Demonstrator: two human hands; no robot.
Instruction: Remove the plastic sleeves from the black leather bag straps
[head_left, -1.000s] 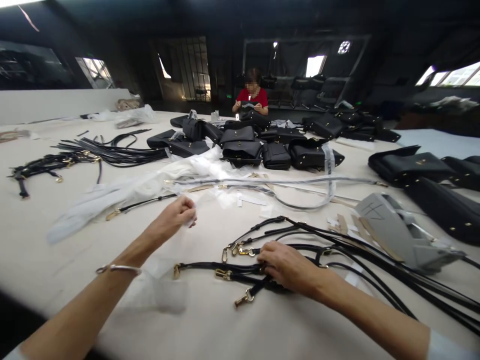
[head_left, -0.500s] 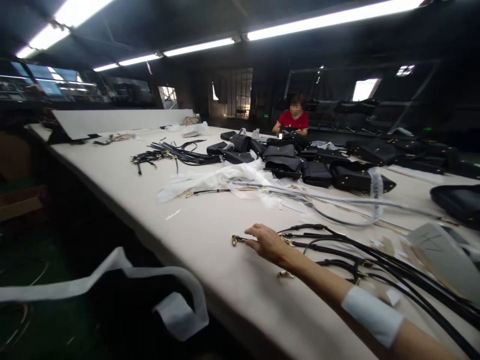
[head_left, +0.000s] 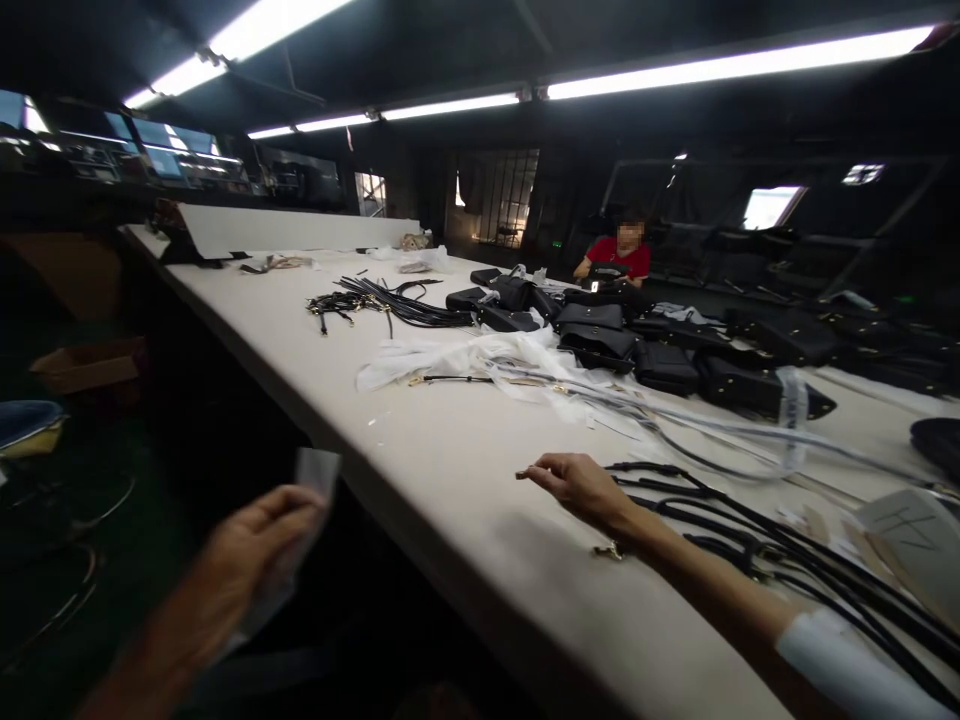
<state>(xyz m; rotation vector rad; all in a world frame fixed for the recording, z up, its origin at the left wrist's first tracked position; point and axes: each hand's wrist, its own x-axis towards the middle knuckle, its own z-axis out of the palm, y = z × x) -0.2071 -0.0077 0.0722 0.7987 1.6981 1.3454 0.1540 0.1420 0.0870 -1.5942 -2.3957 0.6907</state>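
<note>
My right hand (head_left: 585,490) reaches over the near part of the table, its fingertips pinched on the end of a black strap. A small gold clasp (head_left: 520,475) sticks out past those fingers; the rest of that strap is mostly hidden by the hand. Several black straps (head_left: 720,510) run from beside the right wrist toward the right edge. Under the forearm lies another gold clasp (head_left: 606,551). Off the table's edge, at lower left, my left hand (head_left: 251,550), slightly blurred, is closed on a thin white wrapping strip (head_left: 321,472) that hangs below it.
Across the pale table (head_left: 450,480) lie white wrapping sheets (head_left: 450,355), a bundle of black straps (head_left: 412,305) and several black bags (head_left: 596,335). A person in red (head_left: 619,260) sits at the far side. A cardboard box (head_left: 90,365) and a stool (head_left: 30,425) stand on the floor at left.
My left hand has come into view holding the white strip, which earlier trailed in the air. My right hand's fingers have closed at the strap's clasp end. The scene has shifted rightward in view.
</note>
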